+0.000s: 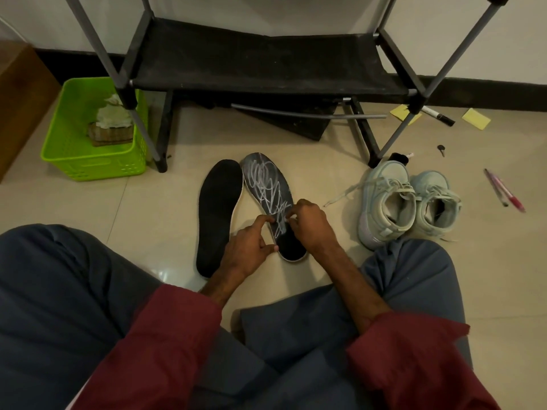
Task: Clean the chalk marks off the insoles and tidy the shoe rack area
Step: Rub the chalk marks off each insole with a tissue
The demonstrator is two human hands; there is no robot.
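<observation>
Maroon sleeves [165,344] and dark blue trouser knees [59,291] fill the bottom of the frame. The person sits low on the tiled floor [154,208], so both arms reach the work without stretching.

Just above the knees, at centre frame, lie two insoles side by side. The plain black insole [219,208] sits on the left with no marks visible. The chalked insole [268,184] lies touching it on the right, covered in white scribbles from toe to arch.

The left hand [251,245] curls forefinger and thumb against that insole's inner edge near the heel, probably to stop it sliding. The right hand [310,226] rests on the arch with its fingertips bunched tight. Something pale shows at the tips, but I cannot tell whether it pinches anything or only rubs.

Pale sneakers [408,202] stand at centre right, probably the source of the insoles. The shoe rack [266,63] spans the top of the frame, its bottom shelf sagging onto the floor. A green basket [74,155] at upper left holds a tissue box [111,133], within reach for wiping. A marker [438,115], sticky notes [476,118] and pens [503,190] lie scattered at upper right, awaiting tidying.
</observation>
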